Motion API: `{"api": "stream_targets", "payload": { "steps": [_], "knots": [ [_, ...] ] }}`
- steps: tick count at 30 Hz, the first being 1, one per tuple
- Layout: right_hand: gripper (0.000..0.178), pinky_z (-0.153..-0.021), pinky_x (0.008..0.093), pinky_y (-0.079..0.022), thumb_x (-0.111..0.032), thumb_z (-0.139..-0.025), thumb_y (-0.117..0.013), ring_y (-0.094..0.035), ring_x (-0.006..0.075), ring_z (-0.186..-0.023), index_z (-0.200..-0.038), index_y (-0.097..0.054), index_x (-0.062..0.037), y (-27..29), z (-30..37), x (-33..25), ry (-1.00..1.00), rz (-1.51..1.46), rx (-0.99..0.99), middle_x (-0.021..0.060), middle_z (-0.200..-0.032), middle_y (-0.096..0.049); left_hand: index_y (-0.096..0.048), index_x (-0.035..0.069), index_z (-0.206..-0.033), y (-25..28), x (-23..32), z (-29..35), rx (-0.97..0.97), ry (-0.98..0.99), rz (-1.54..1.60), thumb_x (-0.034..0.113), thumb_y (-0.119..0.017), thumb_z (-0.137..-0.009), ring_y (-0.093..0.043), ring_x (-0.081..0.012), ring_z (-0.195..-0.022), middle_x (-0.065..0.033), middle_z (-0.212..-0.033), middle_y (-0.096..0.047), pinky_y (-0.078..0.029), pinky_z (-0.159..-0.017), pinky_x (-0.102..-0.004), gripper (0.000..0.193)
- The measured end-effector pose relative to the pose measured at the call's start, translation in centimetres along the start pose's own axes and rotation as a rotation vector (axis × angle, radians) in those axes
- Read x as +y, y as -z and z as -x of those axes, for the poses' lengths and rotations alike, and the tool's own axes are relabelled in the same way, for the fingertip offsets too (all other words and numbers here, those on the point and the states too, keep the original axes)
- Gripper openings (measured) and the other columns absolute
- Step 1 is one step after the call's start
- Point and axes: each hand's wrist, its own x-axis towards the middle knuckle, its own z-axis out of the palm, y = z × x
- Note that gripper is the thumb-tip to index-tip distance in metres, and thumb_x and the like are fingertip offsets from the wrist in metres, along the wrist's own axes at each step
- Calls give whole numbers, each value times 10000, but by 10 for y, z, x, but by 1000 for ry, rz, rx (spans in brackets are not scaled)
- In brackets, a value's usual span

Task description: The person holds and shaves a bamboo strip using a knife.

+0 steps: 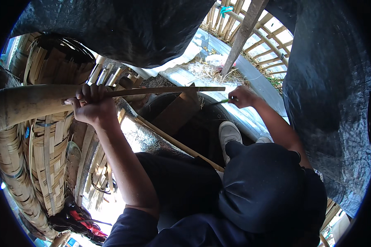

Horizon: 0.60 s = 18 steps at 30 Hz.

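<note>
My left hand [95, 106] is closed round one end of a long bamboo strip [165, 90], next to a thick bamboo pole [37, 101]. The strip reaches rightward, slightly bowed, with its far end loose in the air. In my right hand [242, 97] is a slim knife with a green handle [233, 99], pinched between the fingers and pointing left. A gap separates the knife from the strip's tip. Under the strip lies a dark round tub or tyre [165, 99] with a brown board [177, 109] across it; its inside is in deep shadow.
Dark plastic sheeting [127, 29] hangs overhead and at the right [329, 99]. Woven bamboo baskets [47, 164] stand at the left. A slanting wooden post [245, 35] and a bamboo fence [268, 45] are at the back. A white shoe [229, 135] stands near the tub.
</note>
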Motion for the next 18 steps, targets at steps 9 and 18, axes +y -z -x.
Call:
{"api": "stream_targets", "payload": {
  "steps": [9, 18],
  "knots": [
    [166, -673, 467, -511, -209, -808, -598, -660, 350, -726, -790, -646, -51, -20, -25, -16, -32, 229, 61, 165, -711, -651, -375, 116, -695, -4, -2, 3, 4, -8, -29, 567, -329, -964, -177, -124, -482, 16, -583, -247, -169, -446, -280, 527],
    [160, -679, 437, -489, -213, -814, -660, -648, 323, -716, -765, -649, -61, 28, -23, 13, -227, -3, 320, 130, -721, -660, -352, 122, -690, -7, 1, 5, 27, -8, -13, 567, -312, -968, -173, -124, -488, 18, -587, -234, -171, -454, -281, 527]
  ]
}}
